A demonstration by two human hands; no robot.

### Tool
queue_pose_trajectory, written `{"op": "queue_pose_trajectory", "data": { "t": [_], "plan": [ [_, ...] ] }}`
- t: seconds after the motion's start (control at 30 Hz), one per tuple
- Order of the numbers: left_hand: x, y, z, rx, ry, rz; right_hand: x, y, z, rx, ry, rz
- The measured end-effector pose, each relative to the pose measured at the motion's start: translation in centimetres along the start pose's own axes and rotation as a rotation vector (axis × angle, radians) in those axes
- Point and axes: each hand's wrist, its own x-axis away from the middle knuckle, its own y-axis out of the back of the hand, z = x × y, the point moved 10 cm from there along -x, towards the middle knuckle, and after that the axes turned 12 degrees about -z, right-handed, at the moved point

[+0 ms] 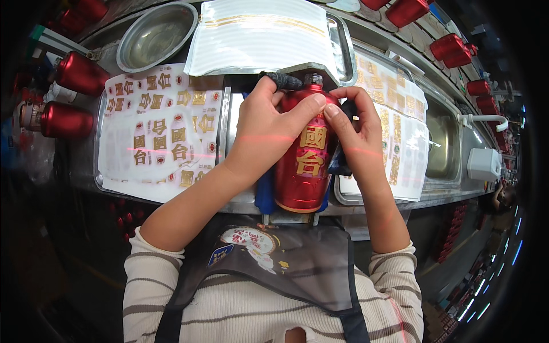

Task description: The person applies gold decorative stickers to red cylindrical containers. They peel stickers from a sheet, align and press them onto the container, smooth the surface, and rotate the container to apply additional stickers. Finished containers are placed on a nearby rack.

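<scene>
A glossy red bottle (297, 194) lies in front of me with its neck pointing away. Large gold character decals (311, 163) run down its front. My left hand (266, 128) curls round the bottle's left shoulder, its thumb pressed on the front just under the neck. From the other side my right hand (359, 126) closes on the shoulder, thumb down beside the left one. What the other fingers do behind the bottle is hidden. A dark ribbed piece (283, 80) sits by the neck, and blue supports (265, 191) show beneath the bottle.
Decal sheets (154, 137) cover a tray at left, with more sheets (400, 143) at right. White striped paper (257, 40) lies behind the bottle. A metal bowl (157, 37) stands far left. Red bottles (67, 119) flank the bench; a sink (446, 143) is at right.
</scene>
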Motion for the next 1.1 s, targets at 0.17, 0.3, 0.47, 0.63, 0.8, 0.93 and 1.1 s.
{"op": "queue_pose_trajectory", "data": {
  "t": [0.17,0.3,0.47,0.63,0.8,0.93,1.1],
  "plan": [
    [-0.1,0.1,0.4,0.016,-0.007,0.016,-0.2,0.1,-0.1,-0.016,0.012,0.022],
    [2.0,1.2,0.2,-0.102,-0.16,-0.022,1.3,0.7,0.3,-0.06,-0.002,0.054],
    [3.4,1.8,1.2,-0.054,-0.172,0.043,4.3,1.3,-0.8,-0.041,0.019,0.042],
    [3.5,2.1,1.7,-0.039,-0.11,0.085,4.0,1.1,-1.2,-0.115,-0.003,0.115],
    [4.4,2.4,2.0,-0.116,-0.136,0.139,4.8,1.0,-0.9,-0.038,0.031,0.137],
    [4.4,2.5,2.1,-0.098,-0.101,0.166,4.7,1.0,-0.8,-0.023,0.035,0.189],
    [4.6,2.3,1.7,-0.141,-0.127,0.17,4.7,0.9,-0.6,-0.09,0.018,0.19]
  ]
}}
